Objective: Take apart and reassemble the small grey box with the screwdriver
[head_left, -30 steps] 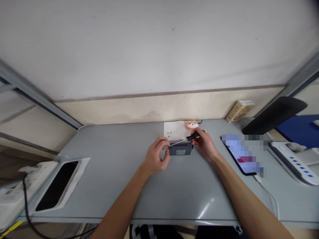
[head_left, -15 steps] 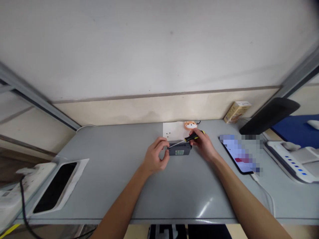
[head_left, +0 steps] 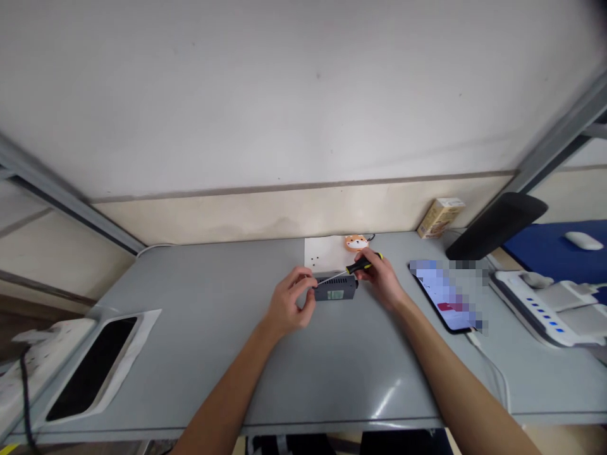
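A small dark grey vented box (head_left: 345, 291) stands on the table, with a row of slots along its upper part, a pale label and a dark knob at its right end. The fingers of my left hand (head_left: 290, 301) close around its left end. My right hand (head_left: 382, 282) grips the black and yellow handle of a screwdriver (head_left: 364, 262). Its thin shaft slants down to the left across the box, and the tip ends by my left fingertips. What the tip touches is too small to make out.
Behind the box, a white sheet (head_left: 327, 253) bears several tiny dark pieces and an orange animal-face case (head_left: 356, 243). To the right are a lit phone (head_left: 441, 297) with a cable, a carton (head_left: 440, 218) and a power strip (head_left: 535, 309). Another dark-screened phone (head_left: 95, 366) lies left.
The whole view has shifted a little, so everything appears further left and slightly lower. Both hands keep about the same hold on the box and screwdriver.
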### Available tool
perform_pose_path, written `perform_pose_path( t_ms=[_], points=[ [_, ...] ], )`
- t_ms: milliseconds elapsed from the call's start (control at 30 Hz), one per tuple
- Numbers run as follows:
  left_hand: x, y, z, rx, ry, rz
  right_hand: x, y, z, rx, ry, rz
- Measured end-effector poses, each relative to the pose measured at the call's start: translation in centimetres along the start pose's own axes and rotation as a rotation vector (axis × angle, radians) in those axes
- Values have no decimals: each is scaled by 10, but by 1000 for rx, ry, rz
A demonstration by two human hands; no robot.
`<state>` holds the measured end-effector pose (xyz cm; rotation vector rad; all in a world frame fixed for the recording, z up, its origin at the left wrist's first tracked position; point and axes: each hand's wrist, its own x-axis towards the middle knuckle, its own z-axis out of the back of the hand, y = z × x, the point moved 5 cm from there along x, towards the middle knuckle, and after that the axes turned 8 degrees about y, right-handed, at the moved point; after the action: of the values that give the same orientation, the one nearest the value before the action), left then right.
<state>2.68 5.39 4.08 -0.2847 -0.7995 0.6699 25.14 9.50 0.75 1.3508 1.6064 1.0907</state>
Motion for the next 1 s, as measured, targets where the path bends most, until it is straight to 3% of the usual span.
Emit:
perform_pose_path(
  t_ms=[400, 600, 833, 1000],
  points=[
    [1, -5, -3, 186, 12, -103, 3, 2, 7, 17, -89, 1],
    [1, -6, -3, 189, 37, -81, 6, 3, 11, 18, -138, 54],
    [0, -7, -2, 120, -46, -80, 6, 2, 19, -386, -286, 156],
    [-1, -6, -1, 141, -122, -110, 7, -1, 5, -478, -160, 193]
  ],
)
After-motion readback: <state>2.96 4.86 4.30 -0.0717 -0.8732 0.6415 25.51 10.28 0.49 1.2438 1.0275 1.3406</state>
